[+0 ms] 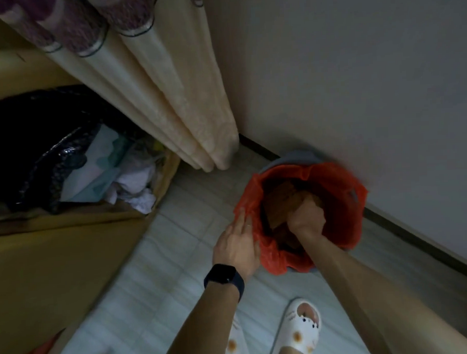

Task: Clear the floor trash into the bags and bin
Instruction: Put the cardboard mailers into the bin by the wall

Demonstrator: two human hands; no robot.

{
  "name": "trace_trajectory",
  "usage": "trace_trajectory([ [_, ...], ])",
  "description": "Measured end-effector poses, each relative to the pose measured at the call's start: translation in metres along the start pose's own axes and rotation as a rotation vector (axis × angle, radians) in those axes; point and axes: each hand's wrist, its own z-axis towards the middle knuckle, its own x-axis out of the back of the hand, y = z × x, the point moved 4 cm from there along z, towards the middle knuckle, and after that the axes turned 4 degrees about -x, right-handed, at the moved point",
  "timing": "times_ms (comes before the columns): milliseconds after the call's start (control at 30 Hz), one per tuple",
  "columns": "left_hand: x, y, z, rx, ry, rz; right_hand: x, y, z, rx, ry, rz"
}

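Cardboard [279, 201] (brown, creased) sits clamped by right hand [306, 219] inside glossy red liner [344, 198]; left hand [238, 246] rests flat against it.

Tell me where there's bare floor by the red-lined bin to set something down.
Bare tiles lie between the cardboard box, the curtain hem and the bin; more between the box and the slippers. The bin mouth is crowded: right hand holding brown trash.
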Motion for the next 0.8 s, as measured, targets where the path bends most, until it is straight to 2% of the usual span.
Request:
trace_trajectory([
  [100,-0.006,-0.004,0.001,-0.026,0.045,0.02,-0.016,-0.004,0.019,0.047,0.05,-0.045],
  [167,-0.009,-0.009,-0.001,-0.068,0.041,0.041,-0.027,0.002,0.03,0.008,0.011,-0.01],
  [267,-0.01,-0.015,-0.005,-0.082,-0.032,0.084,-0.028,0.008,0.029,0.065,-0.082,0.053],
  [400,0.006,-0.008,-0.012,-0.012,-0.12,0.166,0.011,0.008,0.002,0.195,-0.071,0.148],
  [600,0.056,0.041,-0.034,0.01,-0.184,0.246,0.087,0.022,-0.048,0.2,-0.087,0.142],
  [800,0.1,0.109,-0.073,-0.175,-0.187,0.298,0.158,0.051,-0.135,0.222,-0.034,0.261],
])
